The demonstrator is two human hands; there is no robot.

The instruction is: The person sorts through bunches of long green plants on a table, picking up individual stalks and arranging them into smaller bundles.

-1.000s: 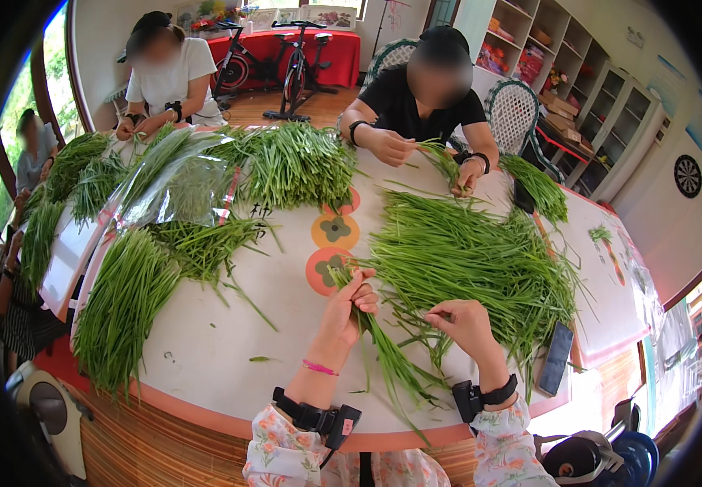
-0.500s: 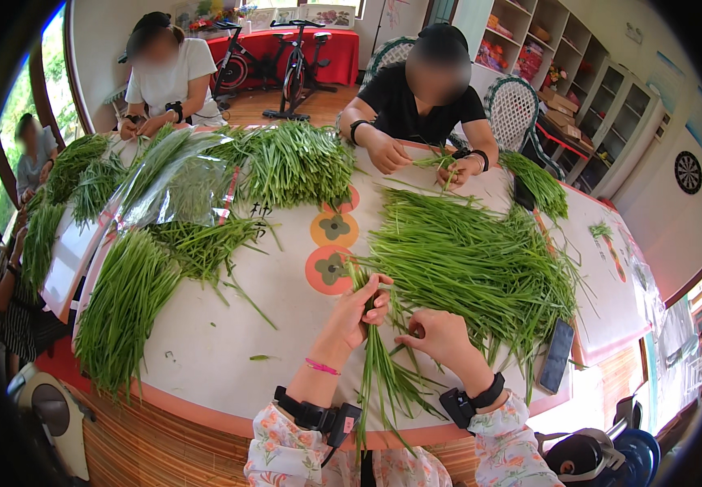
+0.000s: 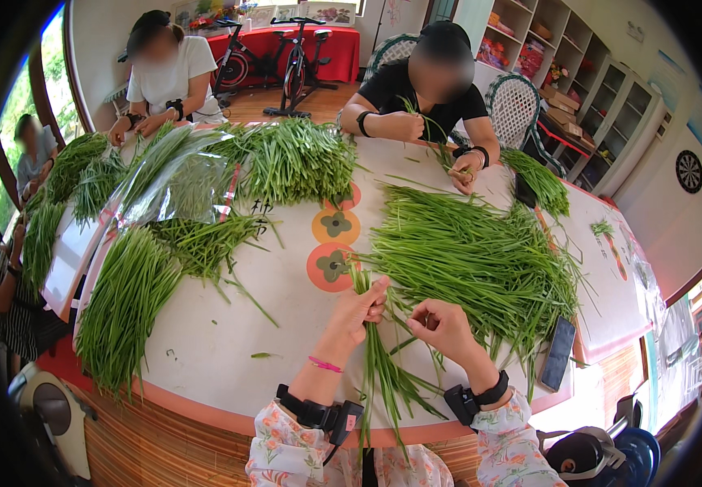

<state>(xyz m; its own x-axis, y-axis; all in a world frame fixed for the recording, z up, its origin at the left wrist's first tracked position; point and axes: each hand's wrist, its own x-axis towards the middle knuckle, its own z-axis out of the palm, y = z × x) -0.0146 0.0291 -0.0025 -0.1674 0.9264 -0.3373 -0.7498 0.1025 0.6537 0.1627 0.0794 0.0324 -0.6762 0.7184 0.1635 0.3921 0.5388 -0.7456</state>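
My left hand [image 3: 361, 308] is closed around a small bunch of garlic chives [image 3: 385, 375]. Their pale ends stick up past my thumb, and the long green leaves hang down over the near table edge. Just right of the bunch, my right hand [image 3: 446, 330] is bent with thumb and fingertips drawn together; whatever is in the pinch is too small to make out. A wide heap of garlic chives [image 3: 465, 260] lies beyond and to the right of my right hand. Another neat pile [image 3: 128, 300] lies at the table's left, beside a looser pile [image 3: 205, 243].
A clear plastic bag [image 3: 180, 191] lies over chives at the back left, next to a tall heap [image 3: 294, 162]. A phone [image 3: 558, 355] rests by the near right edge. Across the white table [image 3: 229, 365], people handle chives, one in black [image 3: 424, 105], one in white [image 3: 172, 77].
My right hand has risen slightly, and its fingers have drawn closer together. My left hand keeps its grip on the bunch. The person in black has raised one hand with chives in it.
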